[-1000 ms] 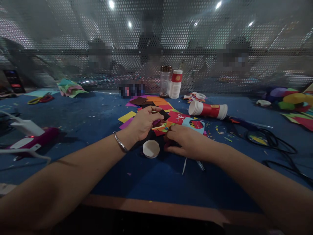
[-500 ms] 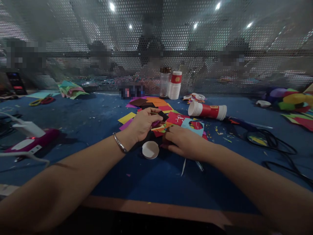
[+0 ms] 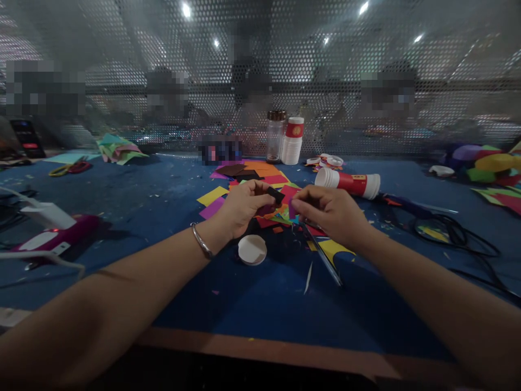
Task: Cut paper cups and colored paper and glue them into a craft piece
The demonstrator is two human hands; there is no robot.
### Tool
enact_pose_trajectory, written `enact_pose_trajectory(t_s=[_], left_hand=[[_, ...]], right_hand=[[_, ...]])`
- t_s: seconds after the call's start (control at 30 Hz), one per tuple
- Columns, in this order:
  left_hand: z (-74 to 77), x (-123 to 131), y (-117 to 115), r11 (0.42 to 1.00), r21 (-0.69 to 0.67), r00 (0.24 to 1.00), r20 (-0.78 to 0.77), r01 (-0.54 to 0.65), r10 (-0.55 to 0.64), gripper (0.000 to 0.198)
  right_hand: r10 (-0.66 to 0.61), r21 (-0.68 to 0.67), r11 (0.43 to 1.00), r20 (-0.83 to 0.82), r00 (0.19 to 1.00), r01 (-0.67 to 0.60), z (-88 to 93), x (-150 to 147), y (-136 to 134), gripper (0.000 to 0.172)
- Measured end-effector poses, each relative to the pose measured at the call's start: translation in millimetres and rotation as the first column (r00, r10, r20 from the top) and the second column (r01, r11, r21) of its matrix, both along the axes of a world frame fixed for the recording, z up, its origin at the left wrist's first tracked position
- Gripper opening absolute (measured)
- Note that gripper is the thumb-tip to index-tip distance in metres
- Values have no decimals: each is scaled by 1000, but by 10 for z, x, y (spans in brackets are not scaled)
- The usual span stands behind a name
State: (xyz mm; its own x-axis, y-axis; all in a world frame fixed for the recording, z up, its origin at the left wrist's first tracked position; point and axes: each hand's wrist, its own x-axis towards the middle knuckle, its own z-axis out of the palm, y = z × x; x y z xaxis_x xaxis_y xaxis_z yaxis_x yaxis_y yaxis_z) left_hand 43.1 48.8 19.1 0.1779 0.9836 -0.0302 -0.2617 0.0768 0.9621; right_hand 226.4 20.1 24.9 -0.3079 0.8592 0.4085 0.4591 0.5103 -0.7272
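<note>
My left hand [image 3: 244,206] is raised over the blue table [image 3: 134,190] and pinches a small black paper piece [image 3: 275,194] between thumb and fingers. My right hand [image 3: 331,212] is lifted right beside it, fingers curled, fingertips close to the black piece; what it grips is too small to make out. A thin metal tool [image 3: 323,255] slants down from under the right hand. Below both hands lies a heap of coloured paper sheets [image 3: 264,174]. A round white lid [image 3: 252,249] rests near the left wrist.
A stack of paper cups [image 3: 345,182] lies on its side to the right, another cup stack [image 3: 293,140] and a clear jar [image 3: 275,136] stand behind. A glue gun [image 3: 57,233] lies at left, black cables [image 3: 448,233] at right, scissors [image 3: 67,167] far left. A perforated screen [image 3: 260,81] closes the back.
My right hand rose from the paper heap on the table and moved up to meet the left hand. The left hand kept the black piece and shifted slightly.
</note>
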Motion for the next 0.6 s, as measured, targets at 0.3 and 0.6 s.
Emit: enact_pose_trajectory(t_s=[0.3,0.6], left_hand=[[-4,83,-128,996,-13,996,-4,86,-86,24],[-45,133,-217,987,47,987,-58,151,-148,28]], right_hand=[[-141,-160,983,-376,916,85,13,-54,34,20],[-184,-209,972,-413,892,103,-35,-79,53,18]])
